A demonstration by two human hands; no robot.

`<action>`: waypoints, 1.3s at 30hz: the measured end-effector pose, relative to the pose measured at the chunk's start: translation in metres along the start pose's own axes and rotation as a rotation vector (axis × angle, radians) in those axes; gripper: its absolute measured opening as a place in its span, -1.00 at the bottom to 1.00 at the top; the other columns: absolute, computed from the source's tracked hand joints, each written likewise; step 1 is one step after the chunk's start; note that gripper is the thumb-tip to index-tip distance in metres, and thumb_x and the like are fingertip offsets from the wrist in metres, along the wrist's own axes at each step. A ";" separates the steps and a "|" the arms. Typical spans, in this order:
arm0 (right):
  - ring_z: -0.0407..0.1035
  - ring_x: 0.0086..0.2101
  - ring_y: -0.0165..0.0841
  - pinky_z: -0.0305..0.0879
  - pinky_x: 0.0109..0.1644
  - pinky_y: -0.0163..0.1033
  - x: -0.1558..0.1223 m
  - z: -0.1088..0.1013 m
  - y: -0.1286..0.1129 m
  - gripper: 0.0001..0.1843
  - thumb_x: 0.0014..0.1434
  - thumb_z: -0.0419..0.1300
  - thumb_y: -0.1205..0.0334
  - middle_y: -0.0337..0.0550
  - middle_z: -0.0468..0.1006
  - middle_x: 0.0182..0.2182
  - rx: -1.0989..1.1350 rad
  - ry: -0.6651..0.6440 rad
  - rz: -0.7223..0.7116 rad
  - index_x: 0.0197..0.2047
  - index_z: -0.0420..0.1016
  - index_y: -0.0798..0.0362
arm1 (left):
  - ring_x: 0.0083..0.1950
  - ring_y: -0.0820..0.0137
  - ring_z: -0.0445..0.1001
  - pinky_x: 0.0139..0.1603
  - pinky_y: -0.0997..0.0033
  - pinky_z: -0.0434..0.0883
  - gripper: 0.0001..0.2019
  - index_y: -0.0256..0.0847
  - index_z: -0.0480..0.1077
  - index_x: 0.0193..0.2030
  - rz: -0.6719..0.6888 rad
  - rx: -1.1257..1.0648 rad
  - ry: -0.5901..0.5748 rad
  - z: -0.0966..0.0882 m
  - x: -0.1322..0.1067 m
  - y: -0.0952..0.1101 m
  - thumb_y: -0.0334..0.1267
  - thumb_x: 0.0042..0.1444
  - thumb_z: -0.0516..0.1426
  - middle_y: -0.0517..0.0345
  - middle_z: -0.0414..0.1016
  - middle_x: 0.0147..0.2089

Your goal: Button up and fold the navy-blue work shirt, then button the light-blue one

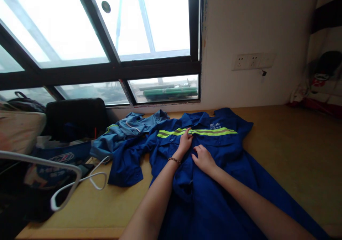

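A dark blue work jacket [227, 154] lies spread face up, collar toward the wall, with a yellow-green reflective band [213, 131] across its chest and white lettering above. My left hand [185, 141], a beaded bracelet on its wrist, is closed at the front placket where the band crosses it, thumb and forefinger pinching the edge. Just below and to the right, my right hand [204, 158] rests on the jacket front with bent fingers, thumb and forefinger slightly apart. Whatever lies under its fingertips is hidden.
A lighter blue garment [119, 136] lies crumpled beside the jacket's left sleeve on the yellowish tabletop [88, 208]. A white hanger-like loop [77, 176] juts in from the left. Dark bags [76, 117] stand below the window; wall sockets [252, 61] are at the right.
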State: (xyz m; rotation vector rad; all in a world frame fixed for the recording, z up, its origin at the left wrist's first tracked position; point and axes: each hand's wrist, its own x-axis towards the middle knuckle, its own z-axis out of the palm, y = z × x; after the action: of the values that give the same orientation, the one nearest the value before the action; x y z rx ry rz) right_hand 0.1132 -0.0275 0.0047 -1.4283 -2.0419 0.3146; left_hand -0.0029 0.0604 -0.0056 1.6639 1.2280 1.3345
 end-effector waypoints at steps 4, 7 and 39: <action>0.33 -0.38 -0.33 0.23 -0.30 -0.29 -0.007 -0.001 0.002 -0.85 0.00 0.10 0.29 -0.11 0.42 -0.42 0.051 0.000 0.065 -0.29 0.38 0.06 | -0.55 0.50 0.21 -0.44 0.54 0.16 -0.61 -0.23 0.33 -0.12 -0.001 -0.009 0.028 -0.003 0.015 -0.004 -0.46 -0.18 0.11 0.35 0.24 -0.64; 0.33 -0.41 -0.35 0.21 -0.33 -0.31 -0.013 -0.004 0.006 -0.89 0.02 0.06 0.30 -0.16 0.43 -0.48 0.096 0.031 0.063 -0.36 0.39 0.05 | -0.56 0.52 0.19 -0.43 0.54 0.18 -0.58 -0.24 0.31 -0.09 -0.032 -0.031 0.025 -0.003 0.021 -0.006 -0.49 -0.19 0.09 0.38 0.19 -0.65; 0.30 -0.31 -0.34 0.15 -0.29 -0.32 -0.022 -0.016 -0.013 -0.65 -0.01 0.10 -0.02 -0.16 0.41 -0.34 0.043 0.019 0.121 -0.23 0.42 0.01 | 0.20 0.29 0.10 0.22 0.25 -0.01 -0.59 -0.24 0.23 0.08 -0.081 -0.065 -0.254 -0.019 -0.019 0.014 -0.28 0.05 -0.05 0.03 0.19 0.16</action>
State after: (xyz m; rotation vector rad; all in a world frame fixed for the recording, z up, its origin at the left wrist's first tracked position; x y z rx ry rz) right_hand 0.1180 -0.0546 0.0157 -1.5261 -1.9256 0.3921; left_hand -0.0180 0.0370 0.0057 1.6619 1.0793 1.0656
